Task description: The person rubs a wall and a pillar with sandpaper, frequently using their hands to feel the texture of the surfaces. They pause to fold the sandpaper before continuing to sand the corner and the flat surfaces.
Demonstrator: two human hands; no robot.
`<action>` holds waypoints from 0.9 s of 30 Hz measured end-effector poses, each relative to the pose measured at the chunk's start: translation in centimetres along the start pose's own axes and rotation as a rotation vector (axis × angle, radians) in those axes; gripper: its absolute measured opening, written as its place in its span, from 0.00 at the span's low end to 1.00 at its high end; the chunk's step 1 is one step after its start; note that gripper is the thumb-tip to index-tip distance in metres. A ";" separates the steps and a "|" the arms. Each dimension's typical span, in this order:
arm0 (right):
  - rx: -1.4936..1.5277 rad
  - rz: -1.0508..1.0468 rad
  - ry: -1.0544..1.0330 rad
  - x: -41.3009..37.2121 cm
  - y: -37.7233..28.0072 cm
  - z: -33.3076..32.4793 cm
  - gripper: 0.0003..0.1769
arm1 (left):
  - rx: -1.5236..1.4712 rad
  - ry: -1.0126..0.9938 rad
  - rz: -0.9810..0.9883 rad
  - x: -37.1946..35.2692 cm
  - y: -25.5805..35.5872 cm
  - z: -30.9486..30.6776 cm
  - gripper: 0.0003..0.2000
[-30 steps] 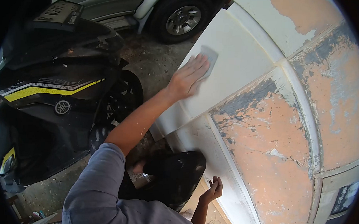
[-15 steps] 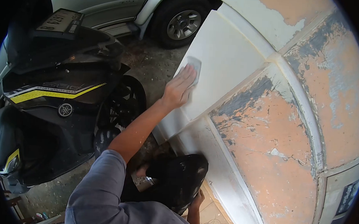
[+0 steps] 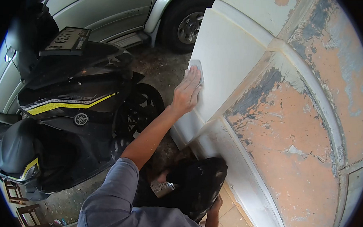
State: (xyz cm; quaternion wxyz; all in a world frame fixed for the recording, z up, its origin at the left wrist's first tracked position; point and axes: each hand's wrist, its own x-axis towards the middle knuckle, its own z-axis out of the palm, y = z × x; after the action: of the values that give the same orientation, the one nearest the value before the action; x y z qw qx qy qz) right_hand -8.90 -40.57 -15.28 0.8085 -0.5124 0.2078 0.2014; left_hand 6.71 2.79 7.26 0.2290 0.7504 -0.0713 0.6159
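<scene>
Sanding seems in hand: the left hand (image 3: 186,93) presses a sandpaper sheet (image 3: 198,66) flat against the white door panel (image 3: 229,54); the right hand (image 3: 216,205), below the panel, has a grip I cannot tell. The next stroke calls for even pressure.

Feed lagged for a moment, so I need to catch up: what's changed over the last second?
The left hand slid the sanding pad across the white panel to its left edge, grip unchanged. The right hand dropped lower, beside the dark knee, and is now mostly hidden. The motorcycle and car stayed parked.
</scene>
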 end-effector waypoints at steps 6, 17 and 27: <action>-0.005 -0.017 -0.010 1.2 -0.4 -0.2 0.16 | -0.086 0.167 0.264 14.5 2.7 0.1 0.21; -0.024 -0.023 -0.013 1.5 -0.3 -0.9 0.16 | -0.066 0.066 0.252 10.3 5.3 0.2 0.25; 0.025 -0.096 0.033 1.5 -0.3 -0.2 0.17 | -0.170 -0.107 0.177 -3.6 3.5 0.9 0.21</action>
State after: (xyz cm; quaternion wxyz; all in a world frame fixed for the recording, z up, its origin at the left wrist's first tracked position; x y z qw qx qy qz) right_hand -7.53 -40.71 -15.98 0.8201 -0.5148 0.1990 0.1512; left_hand 5.34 -1.31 4.62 0.2325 0.7509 -0.2015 0.5844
